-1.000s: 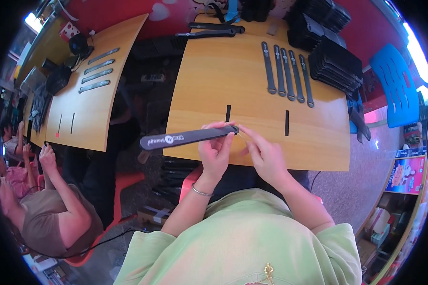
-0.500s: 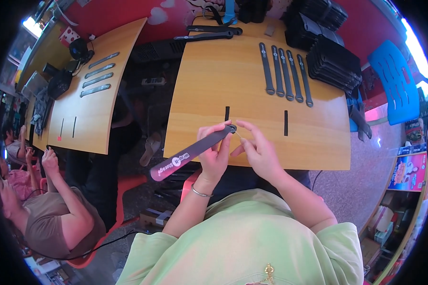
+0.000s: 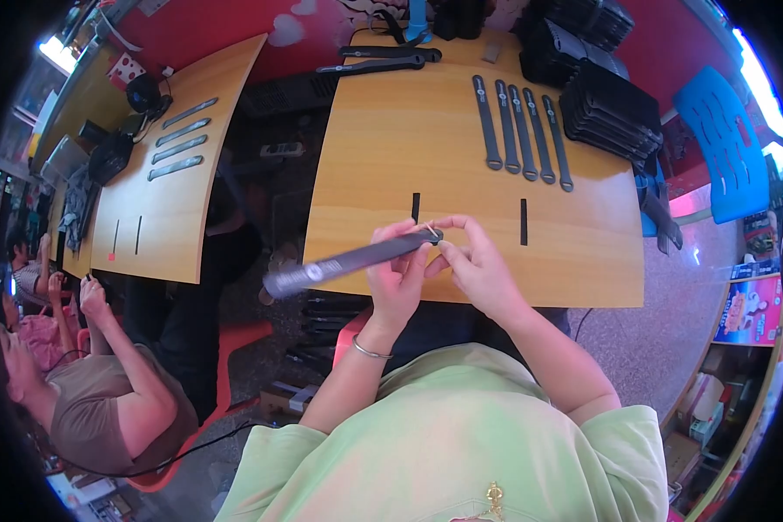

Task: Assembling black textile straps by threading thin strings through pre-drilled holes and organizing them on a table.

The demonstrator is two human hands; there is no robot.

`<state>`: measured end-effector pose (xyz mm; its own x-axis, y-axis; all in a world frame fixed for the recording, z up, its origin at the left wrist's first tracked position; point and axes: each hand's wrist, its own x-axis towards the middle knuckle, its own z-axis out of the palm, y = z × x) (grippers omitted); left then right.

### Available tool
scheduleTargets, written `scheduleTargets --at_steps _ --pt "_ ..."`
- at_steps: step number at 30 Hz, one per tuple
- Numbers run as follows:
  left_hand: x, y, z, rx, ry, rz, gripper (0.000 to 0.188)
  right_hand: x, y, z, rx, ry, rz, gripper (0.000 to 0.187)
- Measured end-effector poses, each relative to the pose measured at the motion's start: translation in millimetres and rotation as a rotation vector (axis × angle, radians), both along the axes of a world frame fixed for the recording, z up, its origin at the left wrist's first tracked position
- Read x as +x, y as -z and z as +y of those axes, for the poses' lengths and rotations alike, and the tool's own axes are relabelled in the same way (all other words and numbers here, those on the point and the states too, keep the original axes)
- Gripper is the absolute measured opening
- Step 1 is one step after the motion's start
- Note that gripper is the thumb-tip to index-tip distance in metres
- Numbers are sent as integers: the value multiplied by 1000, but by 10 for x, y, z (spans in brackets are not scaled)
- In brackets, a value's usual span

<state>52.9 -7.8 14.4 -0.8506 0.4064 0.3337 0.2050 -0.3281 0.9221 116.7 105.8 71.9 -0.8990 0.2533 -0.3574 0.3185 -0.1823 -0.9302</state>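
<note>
My left hand [image 3: 396,283] is closed around a long black strap [image 3: 348,263] with pale lettering near its middle. The strap slants over the table's near edge, its wide free end blurred at the left. At the other end, by an eyelet, my right hand [image 3: 485,277] pinches the tip between thumb and forefinger. A thin, pale piece [image 3: 431,230] shows at that eyelet; its kind is too small to make out, and fingers partly cover it.
Several black straps [image 3: 513,130] lie side by side on the wooden table [image 3: 374,139]. Two short black strips [image 3: 524,222] mark its near part. Stacked black pouches [image 3: 613,113] stand at the back right, near a blue chair [image 3: 722,143]. At left, a co-worker [image 3: 117,391] sits by another table [image 3: 161,209].
The strap has turned flatter and its eyelet end moved slightly right. The thin piece now stands at the eyelet instead of running down to my right fingers, which have closed in on the strap's end.
</note>
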Motion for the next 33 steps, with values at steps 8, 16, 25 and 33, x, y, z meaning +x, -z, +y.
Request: scheduleTargets --at_steps 8,16,25,33 --pt "-81 -67 -22 216 85 -511 46 40 52 -12 799 -13 222 12" --pt "32 -16 33 154 74 -459 40 31 53 -81 950 -44 146 11" --pt "-56 1 -27 70 278 -373 54 36 -12 47 754 -122 133 10" --pt "-96 -17 -8 21 399 -322 52 122 13 206 368 -88 180 10"
